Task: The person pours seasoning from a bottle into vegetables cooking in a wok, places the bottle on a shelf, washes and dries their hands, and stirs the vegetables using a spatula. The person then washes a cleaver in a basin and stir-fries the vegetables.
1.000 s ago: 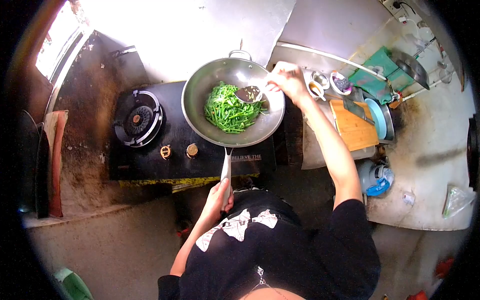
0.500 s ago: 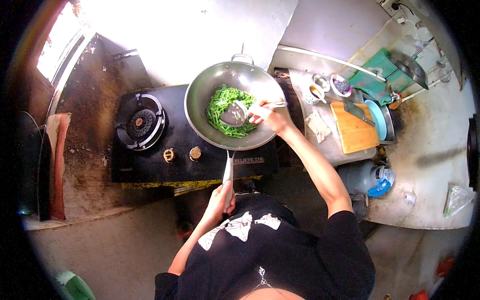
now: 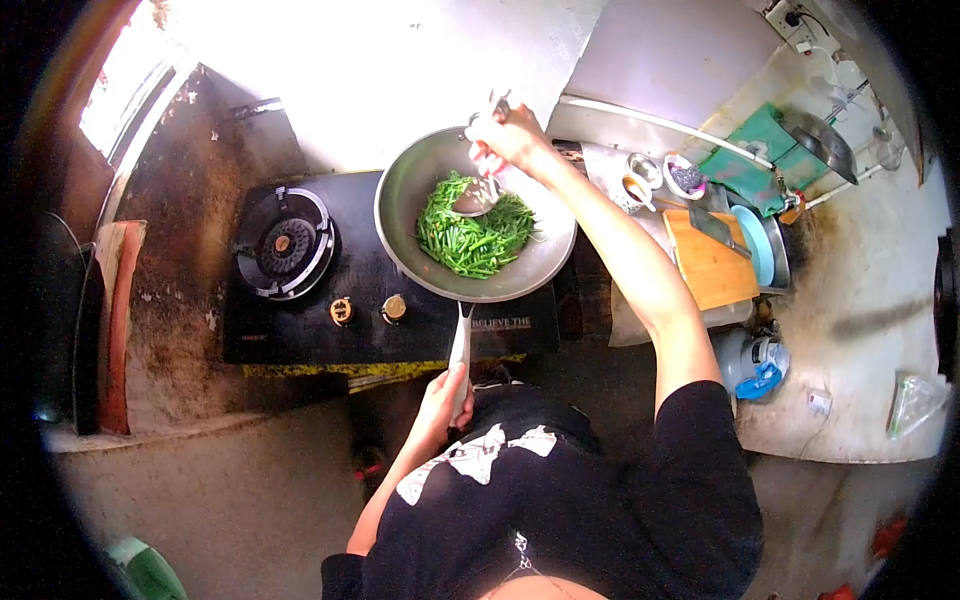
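A steel wok (image 3: 410,255) sits on the right side of the black stove, its handle (image 3: 461,340) pointing toward my body. My left hand (image 3: 445,398) is wrapped round that handle. Cut green stalks (image 3: 470,240) lie heaped in the wok. Over its far rim, my right hand (image 3: 508,137) grips a metal ladle (image 3: 473,200), whose bowl rests among the greens at their upper edge. Some small pale bits show in or beside the ladle bowl.
An unused burner (image 3: 284,243) is on the left of the stove (image 3: 270,340). At the right are a cutting board (image 3: 710,270) with a cleaver (image 3: 712,228), a blue basin (image 3: 755,245), small bowls (image 3: 684,175) and a gas cylinder (image 3: 735,360).
My right hand has moved from the wok's right side up to its far rim, tilting the ladle steeply. The greens have been shifted about. My left hand stays on the handle.
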{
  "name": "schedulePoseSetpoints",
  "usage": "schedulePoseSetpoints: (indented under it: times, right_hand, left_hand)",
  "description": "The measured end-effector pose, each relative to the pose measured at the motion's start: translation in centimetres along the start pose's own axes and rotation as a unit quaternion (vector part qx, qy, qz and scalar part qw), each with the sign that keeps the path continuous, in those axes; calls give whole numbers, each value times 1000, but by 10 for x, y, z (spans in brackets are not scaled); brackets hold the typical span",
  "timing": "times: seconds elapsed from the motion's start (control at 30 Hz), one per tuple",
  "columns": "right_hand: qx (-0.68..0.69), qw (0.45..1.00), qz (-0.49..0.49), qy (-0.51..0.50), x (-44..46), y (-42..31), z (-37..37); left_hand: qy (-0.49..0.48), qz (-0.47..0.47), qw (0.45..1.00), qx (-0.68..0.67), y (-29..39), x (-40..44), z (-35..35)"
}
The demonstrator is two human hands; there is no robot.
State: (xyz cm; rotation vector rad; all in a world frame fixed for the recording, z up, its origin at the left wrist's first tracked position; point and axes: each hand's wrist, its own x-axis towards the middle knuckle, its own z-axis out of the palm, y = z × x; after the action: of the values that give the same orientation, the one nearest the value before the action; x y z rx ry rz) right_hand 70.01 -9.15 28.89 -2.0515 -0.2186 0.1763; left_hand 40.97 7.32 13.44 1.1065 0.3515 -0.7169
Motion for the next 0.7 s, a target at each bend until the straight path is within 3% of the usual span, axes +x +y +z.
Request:
schedulePoseSetpoints:
  times: [0.13,0.2,0.27,0.33,0.4,0.5,0.7]
  right_hand:
    - [109,991,-22,78,45,27,27]
    - [141,986,-65,61,39,29,33]
    - [88,994,-25,58,34,26,27]
    - [25,998,51,4,35,16,21]
    - [19,998,56,-23,22,-7,20]
    - [81,982,7,-168,17,-16,31]
    - [-27,978,-22,-205,-8,-22,19]
  left_hand:
    - [10,-8,1000,2,3,-1,2]
    - [14,-2,1000,2,2,-2,2]
    - [13,-4,1000,-4,0,-4,2]
    - [13,0,1000,-15,-1,-1,2]
    - [9,-1,1000,-20,-1,-1,1]
    - [11,-1,1000,-11,1,-2,2]
    - [18,-14,1000,1,5,-2,3]
